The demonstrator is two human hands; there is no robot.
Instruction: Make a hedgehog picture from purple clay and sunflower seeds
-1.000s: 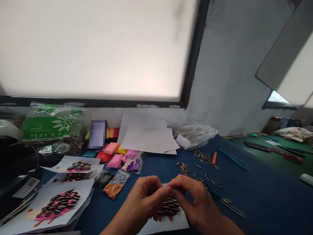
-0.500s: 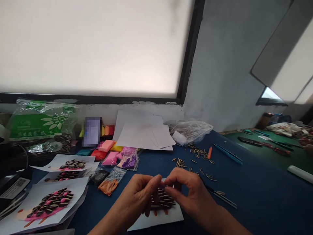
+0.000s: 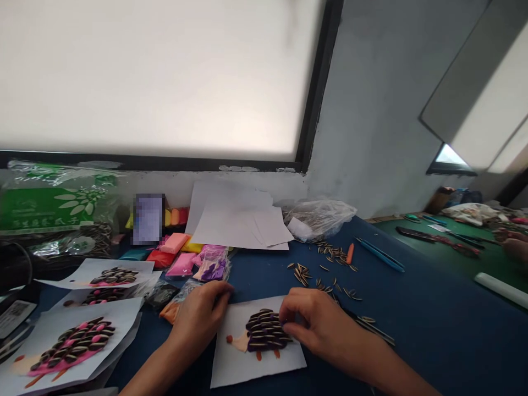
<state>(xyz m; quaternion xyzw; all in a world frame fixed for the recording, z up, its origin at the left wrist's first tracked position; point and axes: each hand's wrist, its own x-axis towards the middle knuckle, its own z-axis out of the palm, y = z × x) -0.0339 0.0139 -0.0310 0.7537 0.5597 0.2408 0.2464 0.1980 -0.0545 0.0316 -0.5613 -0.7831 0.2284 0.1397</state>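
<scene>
A white sheet (image 3: 243, 371) lies on the blue table with a hedgehog picture (image 3: 268, 331) on it. The hedgehog's back is rows of striped sunflower seeds set in dark purple clay; its face is peach clay, its nose and feet brown-orange. At the right edge of the seeds, my right hand (image 3: 315, 319) has thumb and forefinger brought together in a pinch; whatever they hold is too small and dark to name. My left hand (image 3: 202, 311) is by the sheet's upper left corner, fingers loosely bent and apart, with nothing visible in them. It partly covers a bag of orange clay (image 3: 169, 312).
Finished-looking hedgehog sheets (image 3: 78, 344) are stacked at left. Bags of coloured clay (image 3: 181, 264) and blank paper (image 3: 239, 223) are behind. Loose sunflower seeds (image 3: 303, 274), an orange stick (image 3: 350, 253), blue tweezers (image 3: 379, 254) and scissors (image 3: 373, 328) are at right.
My hands, together over the hedgehog before, have parted. The left moved up and left off the picture; the right stays at its right side. The hedgehog now shows. The view shifted slightly.
</scene>
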